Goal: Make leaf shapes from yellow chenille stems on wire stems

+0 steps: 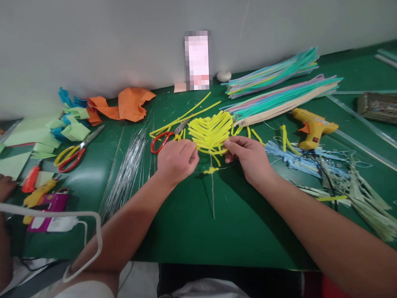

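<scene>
A yellow leaf shape made of pipe cleaners [211, 132] sits between my hands, with slanting rows meeting at a middle rib. Its thin wire stem [213, 196] points toward me, and a short twisted yellow piece lies across it. My left hand [178, 162] is closed at the leaf's lower left edge; its fingertips are turned away from view. On the other side, my right hand [249, 158] pinches the leaf's lower right edge between thumb and fingers. Red-handled scissors [162, 141] lie just beyond my left hand, their blades partly against the leaf.
Bundles of coloured pipe cleaners [281, 98] and a yellow glue gun [315, 127] are at the right. Thin wires [129, 169], a second pair of scissors [78, 151] and orange paper [135, 103] lie left. Another person's hand [2, 186] rests at the far left. A white cable [99, 230] crosses my left arm.
</scene>
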Available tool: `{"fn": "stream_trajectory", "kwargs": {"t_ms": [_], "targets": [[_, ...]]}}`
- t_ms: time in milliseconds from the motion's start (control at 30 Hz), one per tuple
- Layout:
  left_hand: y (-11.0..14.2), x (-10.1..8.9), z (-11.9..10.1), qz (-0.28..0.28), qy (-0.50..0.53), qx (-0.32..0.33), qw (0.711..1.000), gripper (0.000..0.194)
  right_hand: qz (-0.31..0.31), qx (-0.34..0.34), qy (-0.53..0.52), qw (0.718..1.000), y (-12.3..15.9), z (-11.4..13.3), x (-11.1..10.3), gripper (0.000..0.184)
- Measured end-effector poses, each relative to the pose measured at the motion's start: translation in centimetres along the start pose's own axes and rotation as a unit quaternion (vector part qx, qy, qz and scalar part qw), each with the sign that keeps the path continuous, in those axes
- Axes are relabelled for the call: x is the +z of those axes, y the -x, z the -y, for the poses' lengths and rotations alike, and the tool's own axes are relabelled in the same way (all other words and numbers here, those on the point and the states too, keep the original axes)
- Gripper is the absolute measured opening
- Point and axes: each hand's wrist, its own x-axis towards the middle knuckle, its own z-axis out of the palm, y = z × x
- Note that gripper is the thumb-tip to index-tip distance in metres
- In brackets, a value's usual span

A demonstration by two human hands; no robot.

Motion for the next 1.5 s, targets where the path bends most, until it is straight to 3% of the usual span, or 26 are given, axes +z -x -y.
{"fn": "stream_trajectory", "kwargs": {"t_ms": [167,433,567,633,800,1000,1100,1233,1500], "targets": [[0.3,0.3,-0.1,0.039,0.011,-0.089,0.995,0.015,0.001,0.002,0.004,1.000,0.1,0.1,0.1,0.016],[0.6,0.7,0.2,0.001,0.042,-0.069,0.997,0.013,-0.001,-0.002,0.013,1.000,0.0,0.0,0.0,0.015],[0.5,0.4,-0.3,0.041,0.146,-0.152,0.977,0.013,0.003,-0.013,0.018,1.000,-0.2,-0.3,-0.1,0.014],[0.4,0.1,-0.8,0.051,0.258,-0.226,0.938,0.013,0.002,-0.017,0.021,1.000,-0.3,-0.5,-0.1,0.014],[0.1,-0.1,-1.5,0.058,0.469,-0.395,0.788,0.013,0.000,-0.019,0.039,0.999,-0.3,-0.6,-0.2,0.014],[0.1,0.9,-1.5,0.018,0.590,-0.450,0.670,0.012,0.014,-0.019,0.049,0.999,-0.2,-0.5,-0.1,0.016],[0.2,1.3,-1.4,0.022,0.633,-0.448,0.631,0.013,0.013,-0.017,0.031,0.999,-0.2,-0.4,-0.1,0.016],[0.4,1.3,-1.3,0.034,0.631,-0.443,0.636,0.018,-0.001,-0.015,0.002,1.000,-0.2,-0.3,0.0,0.017],[0.4,1.1,-1.6,0.088,0.580,-0.398,0.706,0.018,-0.029,-0.025,0.037,0.999,-0.4,-0.9,-0.1,0.027]]}}
